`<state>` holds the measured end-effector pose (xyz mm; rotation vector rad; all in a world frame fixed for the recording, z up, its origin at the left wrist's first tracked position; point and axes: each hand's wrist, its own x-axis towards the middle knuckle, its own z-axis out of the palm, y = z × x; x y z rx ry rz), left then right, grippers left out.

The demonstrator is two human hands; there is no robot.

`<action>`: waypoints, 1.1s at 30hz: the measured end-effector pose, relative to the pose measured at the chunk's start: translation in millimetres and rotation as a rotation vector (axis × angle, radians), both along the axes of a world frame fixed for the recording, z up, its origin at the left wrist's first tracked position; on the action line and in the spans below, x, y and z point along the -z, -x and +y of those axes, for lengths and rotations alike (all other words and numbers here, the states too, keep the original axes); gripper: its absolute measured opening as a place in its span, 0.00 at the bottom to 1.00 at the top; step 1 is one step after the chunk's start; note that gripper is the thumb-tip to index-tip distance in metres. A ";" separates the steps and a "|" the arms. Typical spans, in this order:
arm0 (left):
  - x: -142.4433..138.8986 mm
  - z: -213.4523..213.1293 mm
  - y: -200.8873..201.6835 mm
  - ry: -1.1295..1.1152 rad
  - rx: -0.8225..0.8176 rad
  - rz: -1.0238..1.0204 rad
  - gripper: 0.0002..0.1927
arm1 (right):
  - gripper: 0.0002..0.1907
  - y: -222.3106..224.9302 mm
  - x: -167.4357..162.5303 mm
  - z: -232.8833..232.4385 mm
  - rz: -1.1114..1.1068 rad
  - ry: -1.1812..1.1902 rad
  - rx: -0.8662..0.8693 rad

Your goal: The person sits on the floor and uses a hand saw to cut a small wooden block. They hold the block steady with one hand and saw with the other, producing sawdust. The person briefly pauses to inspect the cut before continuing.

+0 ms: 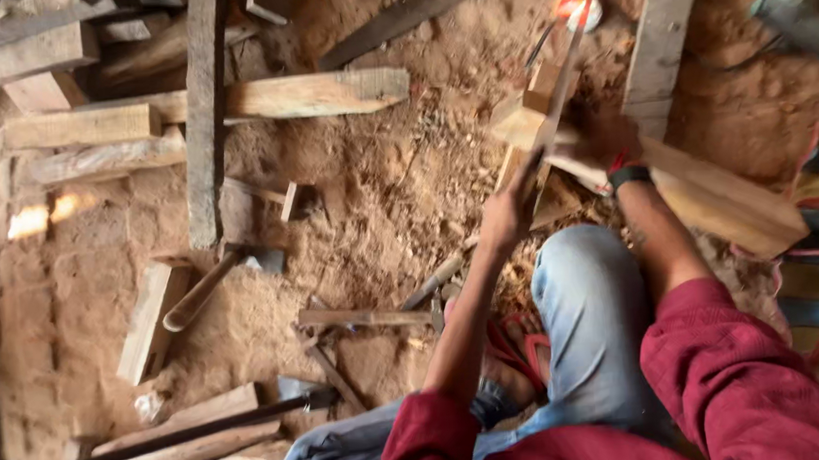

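sawdust-strewn dirt floor (377,194), scattered wooden planks (311,94), long-handled tools (178,438)

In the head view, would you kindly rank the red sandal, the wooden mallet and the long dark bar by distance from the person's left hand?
1. Red sandal, just below the left hand, by the knee.
2. Wooden mallet, well to the left on the sand.
3. Long dark bar, lower left, across the planks.
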<state>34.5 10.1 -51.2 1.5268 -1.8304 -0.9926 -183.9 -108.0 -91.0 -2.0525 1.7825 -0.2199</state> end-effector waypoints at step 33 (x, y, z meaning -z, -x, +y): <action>-61.3 261.7 -103.1 0.015 -0.073 -0.011 0.27 | 0.46 21.4 49.0 -42.0 -0.182 -0.194 -0.013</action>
